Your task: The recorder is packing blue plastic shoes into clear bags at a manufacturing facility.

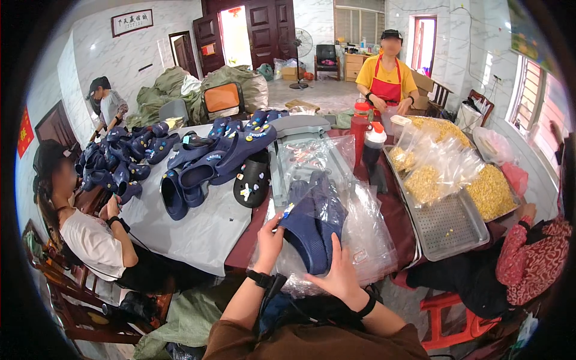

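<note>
Pinching clear bag (pixel 321 195) around blue shoes (pixel 303 233) with left grip (pixel 270 245), probably steadying them with spread right grip (pixel 343 273), by table's (pixel 243 251) near edge.

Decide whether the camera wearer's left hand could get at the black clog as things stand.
Probably yes: the black clog lies just beyond the left hand, with nothing evident standing between them, though that hand would likely have to leave the bagged navy clogs first.

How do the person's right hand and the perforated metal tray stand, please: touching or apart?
Apart: the head view shows clear plastic and dark red tablecloth between the right hand and the tray.
</note>
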Demonstrator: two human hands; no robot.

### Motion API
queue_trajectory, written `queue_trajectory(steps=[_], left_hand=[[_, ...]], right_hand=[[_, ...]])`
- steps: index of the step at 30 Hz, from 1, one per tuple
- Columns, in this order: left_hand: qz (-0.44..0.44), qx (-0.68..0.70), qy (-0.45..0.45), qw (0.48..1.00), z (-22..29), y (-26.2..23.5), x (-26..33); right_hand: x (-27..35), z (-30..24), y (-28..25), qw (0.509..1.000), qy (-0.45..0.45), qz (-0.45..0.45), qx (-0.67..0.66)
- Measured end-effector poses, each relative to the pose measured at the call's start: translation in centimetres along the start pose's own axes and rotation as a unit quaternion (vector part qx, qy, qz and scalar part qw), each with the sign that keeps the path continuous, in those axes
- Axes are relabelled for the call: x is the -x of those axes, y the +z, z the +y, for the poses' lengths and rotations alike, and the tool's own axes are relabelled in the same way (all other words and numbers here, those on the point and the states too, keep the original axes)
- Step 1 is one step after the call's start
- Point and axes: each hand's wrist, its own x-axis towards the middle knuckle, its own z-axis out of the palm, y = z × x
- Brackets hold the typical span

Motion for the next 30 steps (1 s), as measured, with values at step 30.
queue_trajectory(steps=[30], left_hand=[[-0.049,0.035,-0.033,0.998,5.0,-0.1,1.5]], right_hand=[[-1.1,5.1,-1.3,0.944,-0.034,0.159,-0.288]])
